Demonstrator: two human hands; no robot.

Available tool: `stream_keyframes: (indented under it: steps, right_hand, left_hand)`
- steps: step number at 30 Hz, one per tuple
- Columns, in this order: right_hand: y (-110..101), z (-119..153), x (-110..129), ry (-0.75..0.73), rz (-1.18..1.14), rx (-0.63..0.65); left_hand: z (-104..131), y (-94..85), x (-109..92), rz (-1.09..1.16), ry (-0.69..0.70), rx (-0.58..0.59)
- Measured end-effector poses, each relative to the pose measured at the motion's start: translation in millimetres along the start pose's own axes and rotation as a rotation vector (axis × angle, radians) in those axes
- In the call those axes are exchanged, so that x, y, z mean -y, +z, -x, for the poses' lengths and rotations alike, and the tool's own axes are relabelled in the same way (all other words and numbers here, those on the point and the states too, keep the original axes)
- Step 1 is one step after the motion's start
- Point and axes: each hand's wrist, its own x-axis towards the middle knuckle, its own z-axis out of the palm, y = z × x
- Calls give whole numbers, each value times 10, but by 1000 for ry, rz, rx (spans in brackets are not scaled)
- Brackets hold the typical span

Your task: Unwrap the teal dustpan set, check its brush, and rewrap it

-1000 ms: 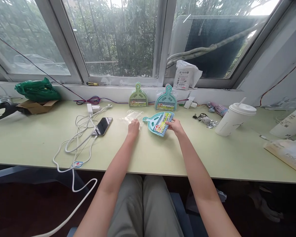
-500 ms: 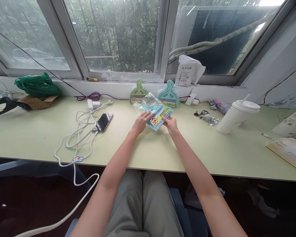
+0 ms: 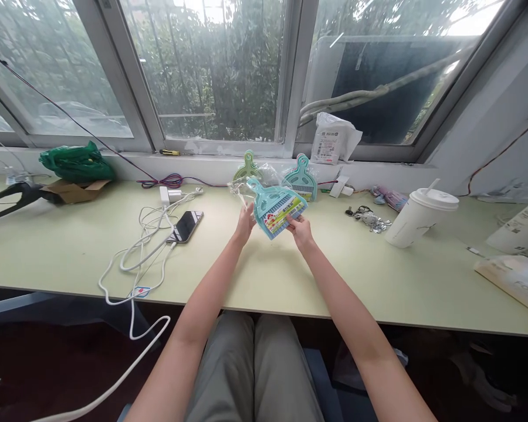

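A light-blue mini dustpan and brush set point(image 3: 278, 206) with a yellow printed label is held up over the table, its handle pointing to the upper left. At its lower right edge, my right hand point(image 3: 301, 231) is closed with the thumb on the front. My left hand point(image 3: 245, 224) grips its left side, fingers partly hidden behind the pan. Clear plastic wrap point(image 3: 237, 187) bunches near the handle. Behind stand a green dustpan set point(image 3: 247, 166) and another blue-green dustpan set point(image 3: 302, 173), both leaning against the wall under the window.
To the left lie a phone point(image 3: 186, 226), tangled white cables point(image 3: 146, 234), a cardboard box point(image 3: 81, 190) and a green plastic bag point(image 3: 77, 163). On the right are keys point(image 3: 356, 211), a lidded white cup point(image 3: 420, 217) and a tissue pack point(image 3: 514, 287). A white package point(image 3: 334, 139) rests on the sill.
The dustpan set has been raised and turned, with its handle now showing. My left hand has shifted from its front to its left edge. The view has tilted up slightly.
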Motion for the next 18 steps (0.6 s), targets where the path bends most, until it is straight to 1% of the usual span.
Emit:
stream_keyframes:
  steps: [3,7,10,16,18]
  right_hand:
    - [37,23,-41,1,-9,-18]
    - [58,48,-42,-44,-45,-102]
    - [89,71,-34,-51,-69,-142]
    - [177,141,-55,-91,-89,-159]
    - [204,169,-69,-104,-87,-174]
  left_hand:
    - [41,70,62,-24,-56,72]
    - [110,150,91,8,-112,149]
    - [126,184,73,37,-114,132]
    - [145,227,38,65,-108,94]
    - [140,222,30,65,-99,103]
